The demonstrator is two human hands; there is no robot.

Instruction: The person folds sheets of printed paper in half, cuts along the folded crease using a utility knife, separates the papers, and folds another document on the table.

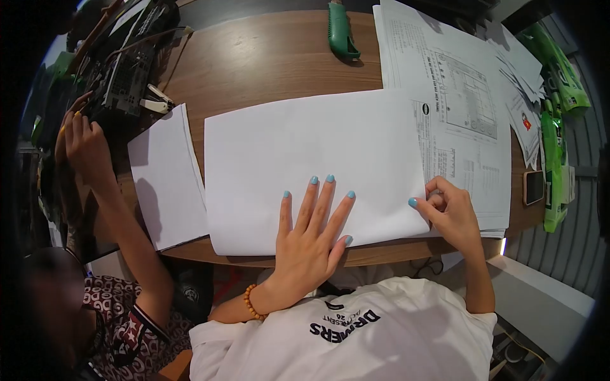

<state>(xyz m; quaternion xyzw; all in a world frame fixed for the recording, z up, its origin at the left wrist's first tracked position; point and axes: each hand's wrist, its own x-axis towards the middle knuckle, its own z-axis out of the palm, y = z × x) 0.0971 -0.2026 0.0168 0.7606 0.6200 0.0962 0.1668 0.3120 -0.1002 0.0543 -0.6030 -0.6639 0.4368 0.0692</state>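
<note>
A large blank white sheet of paper point(273, 146) lies on the wooden table in front of me. My left hand point(309, 238) rests flat on its lower middle, fingers spread, with nothing held. At the sheet's lower right corner, my right hand point(451, 213) has its fingers bent together, thumb on the sheet's edge; the fingertips seem to pinch the paper's edge. Under and beyond that edge lies a stack of printed drawings point(470, 101).
Folded white paper point(166, 178) lies at the left. Behind it are a black device point(127, 82) and another person's arm point(105, 171). A green cutter point(341, 35) lies at the back. A phone point(533, 187) and green packets point(554, 159) are at the right.
</note>
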